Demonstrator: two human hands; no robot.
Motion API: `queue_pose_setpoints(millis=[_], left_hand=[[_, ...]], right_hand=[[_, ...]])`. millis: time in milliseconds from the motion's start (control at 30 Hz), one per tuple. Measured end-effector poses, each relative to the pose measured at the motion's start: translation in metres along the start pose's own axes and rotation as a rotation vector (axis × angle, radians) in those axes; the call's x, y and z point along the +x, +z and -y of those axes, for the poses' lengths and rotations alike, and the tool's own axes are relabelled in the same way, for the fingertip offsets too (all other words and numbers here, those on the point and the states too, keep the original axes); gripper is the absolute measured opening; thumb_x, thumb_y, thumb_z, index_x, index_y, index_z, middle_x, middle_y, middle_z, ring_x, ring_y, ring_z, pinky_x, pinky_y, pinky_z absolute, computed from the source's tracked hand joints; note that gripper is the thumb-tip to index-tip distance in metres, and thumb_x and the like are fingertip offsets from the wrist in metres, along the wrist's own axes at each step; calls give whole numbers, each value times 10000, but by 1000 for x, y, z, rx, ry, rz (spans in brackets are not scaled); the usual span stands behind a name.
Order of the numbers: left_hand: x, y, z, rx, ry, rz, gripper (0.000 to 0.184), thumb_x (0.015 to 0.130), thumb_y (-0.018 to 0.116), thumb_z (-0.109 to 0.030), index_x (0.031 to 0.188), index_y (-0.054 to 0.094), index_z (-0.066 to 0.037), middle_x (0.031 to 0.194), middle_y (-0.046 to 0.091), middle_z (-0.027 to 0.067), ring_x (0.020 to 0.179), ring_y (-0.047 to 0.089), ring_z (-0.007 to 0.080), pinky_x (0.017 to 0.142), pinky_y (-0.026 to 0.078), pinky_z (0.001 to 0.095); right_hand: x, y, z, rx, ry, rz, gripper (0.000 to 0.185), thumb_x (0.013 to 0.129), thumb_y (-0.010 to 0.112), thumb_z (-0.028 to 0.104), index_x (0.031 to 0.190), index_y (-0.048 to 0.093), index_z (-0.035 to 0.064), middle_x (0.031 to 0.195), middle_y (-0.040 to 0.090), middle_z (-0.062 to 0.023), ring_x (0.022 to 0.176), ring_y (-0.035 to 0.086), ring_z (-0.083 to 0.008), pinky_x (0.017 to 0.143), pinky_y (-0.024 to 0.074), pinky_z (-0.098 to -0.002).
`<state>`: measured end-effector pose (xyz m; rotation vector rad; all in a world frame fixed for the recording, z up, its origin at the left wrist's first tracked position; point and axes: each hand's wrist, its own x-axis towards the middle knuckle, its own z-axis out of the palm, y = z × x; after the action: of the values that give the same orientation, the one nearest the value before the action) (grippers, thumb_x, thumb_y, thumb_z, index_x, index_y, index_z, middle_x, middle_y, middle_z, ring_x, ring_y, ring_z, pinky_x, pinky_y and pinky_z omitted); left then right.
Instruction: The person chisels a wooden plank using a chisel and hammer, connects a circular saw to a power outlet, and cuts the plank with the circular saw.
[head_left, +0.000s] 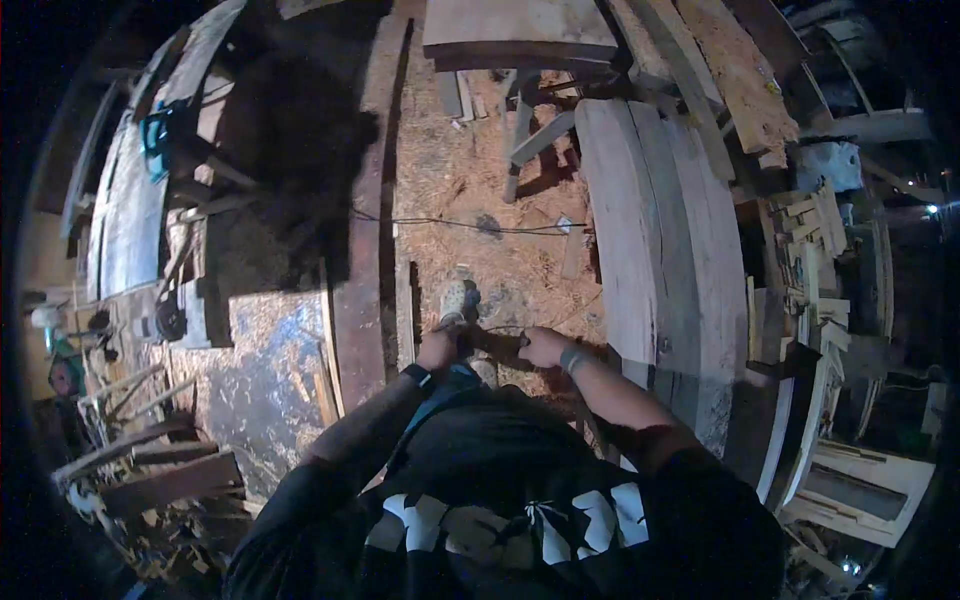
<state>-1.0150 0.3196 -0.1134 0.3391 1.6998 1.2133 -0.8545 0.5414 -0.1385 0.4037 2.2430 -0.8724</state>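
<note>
My left hand (438, 348) is in front of my body, its fingers closed at the left end of a dark brown thing (495, 343) too dim to name. On the other side, my right hand (545, 347) is closed near the right end of that thing, with a small dark part at its fingertips. Just beyond the hands is a light, spotted shoe (458, 298) on the sawdust-covered floor (440, 190). My left wrist has a dark band, and a greyish band circles my right wrist.
Long thick planks (640, 250) lie to the right. A wooden bench top (520, 30) stands ahead. A dark cable (480, 228) crosses the floor. At left are a long dark beam (362, 250) and scrap wood (170, 485); more offcuts (815, 240) are piled far right.
</note>
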Motion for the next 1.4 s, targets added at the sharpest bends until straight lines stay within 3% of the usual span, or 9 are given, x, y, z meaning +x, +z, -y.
queue_pose_setpoints(millis=[200,300,433,567,767,900,1067,1267,1400], left_hand=[[72,-44,25,-60,-94,135,249,1042,533,-210,1103,681,-19,1001,688,71,856,675,191,738,571,334],[92,-40,11,-657,-332,146,310,1059,524,-235,1228,667,-16,1026,672,62,893,613,164,786,512,295],[103,-50,88,-5,-395,176,329,1009,563,-282,1184,692,-35,1035,694,91,917,635,223,806,521,356],[76,-51,136,318,-544,170,350,959,603,-330,1140,717,-53,1044,715,119,940,657,282,826,529,417],[60,-43,148,520,-664,80,385,884,662,-402,1074,754,-81,1058,747,162,975,690,370,856,543,509],[77,-26,121,592,-746,90,433,887,681,-442,1233,710,-184,1030,741,185,971,694,411,837,555,492],[56,-23,157,452,-749,29,430,933,643,-418,1246,696,-128,1098,733,200,1061,685,401,910,545,474],[84,-28,125,534,-636,133,452,979,587,-399,1294,650,-80,1211,692,194,1165,647,346,975,512,442],[98,-31,136,471,-608,135,464,1004,556,-388,1321,620,-55,1280,663,187,1221,619,309,1007,490,423]], right_hand=[[100,-16,-69,103,258,62,467,905,692,439,1071,711,3,1082,708,-258,1048,682,-406,909,537,-476],[169,-15,-123,-34,380,60,540,894,679,525,1056,744,14,1100,707,-270,1044,688,-405,914,547,-487],[280,-11,-223,-179,422,-105,724,857,685,561,1196,643,-77,1167,679,-290,1042,678,-442,871,566,-495],[345,-36,-284,-492,507,-525,696,890,659,501,1299,596,-58,1286,632,-315,1254,579,-424,1046,467,-526],[412,-64,-368,-617,589,50,487,908,629,399,1211,670,20,1221,680,-234,1182,627,-382,999,495,-525],[387,-43,-362,-841,498,277,365,919,609,332,1152,720,73,1177,712,-181,1134,658,-354,968,513,-525],[331,4,-327,-777,395,448,264,935,590,265,1065,760,112,1109,743,-137,1068,691,-334,920,537,-516],[327,108,-330,-184,418,103,271,958,593,268,901,708,30,968,735,-192,957,699,-380,818,568,-466],[347,28,-217,29,94,-22,368,964,602,352,935,695,-3,934,689,-300,894,683,-461,805,546,-532]])
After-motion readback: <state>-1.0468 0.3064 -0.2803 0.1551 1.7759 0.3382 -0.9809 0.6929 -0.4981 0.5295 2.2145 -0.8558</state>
